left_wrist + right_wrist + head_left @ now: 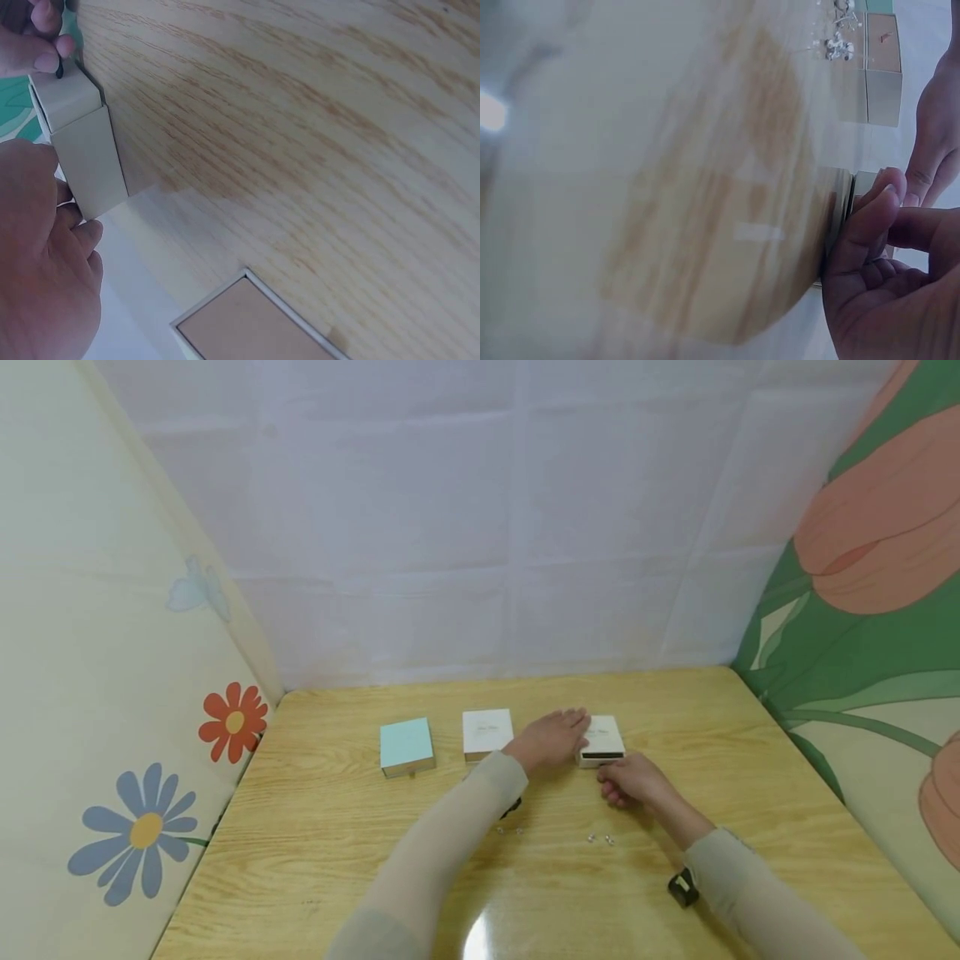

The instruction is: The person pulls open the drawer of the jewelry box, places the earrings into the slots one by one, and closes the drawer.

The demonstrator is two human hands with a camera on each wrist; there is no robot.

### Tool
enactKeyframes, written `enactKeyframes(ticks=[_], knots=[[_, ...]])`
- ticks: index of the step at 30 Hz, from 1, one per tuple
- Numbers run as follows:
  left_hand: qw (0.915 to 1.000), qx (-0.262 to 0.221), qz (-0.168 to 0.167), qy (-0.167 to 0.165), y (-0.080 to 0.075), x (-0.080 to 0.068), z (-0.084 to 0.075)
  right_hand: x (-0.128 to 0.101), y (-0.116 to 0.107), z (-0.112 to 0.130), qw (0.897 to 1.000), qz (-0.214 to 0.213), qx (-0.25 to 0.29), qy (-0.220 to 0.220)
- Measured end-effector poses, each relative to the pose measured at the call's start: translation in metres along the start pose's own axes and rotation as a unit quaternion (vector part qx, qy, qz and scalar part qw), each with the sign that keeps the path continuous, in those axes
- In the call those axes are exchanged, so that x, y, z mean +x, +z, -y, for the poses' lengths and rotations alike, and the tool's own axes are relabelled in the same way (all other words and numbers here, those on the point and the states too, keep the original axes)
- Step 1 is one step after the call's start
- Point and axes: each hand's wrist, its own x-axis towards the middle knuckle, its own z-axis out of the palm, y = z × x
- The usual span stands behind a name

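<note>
My left hand point(551, 739) reaches across the table and holds the left side of a small white drawer box point(604, 737) with faint lettering on its lid. At the front of that box, my right hand point(633, 779) pinches a short black pull tab point(60, 69) between thumb and finger. The drawer point(71, 101) sticks partly out of its sleeve, as the left wrist view shows; what lies inside is hidden. Several small silvery pieces, possibly earrings point(601, 839), lie in front of the hands, with two more small pieces point(510, 831) near the left forearm.
A second white box point(486, 731) stands left of my left hand, and a light-blue box point(407, 745) farther left. The wooden table point(315, 835) meets a white cloth backdrop point(450, 568) at its far edge. Printed cloths hang on both sides.
</note>
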Motion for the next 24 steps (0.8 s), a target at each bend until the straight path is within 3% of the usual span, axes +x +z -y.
enactKeyframes(ticks=[24], knots=[[1.0,0.006,0.001,-0.006,0.0048,0.0035,0.0007,-0.0061,0.0014,-0.0026,1.0,-0.009,-0.018,0.013]])
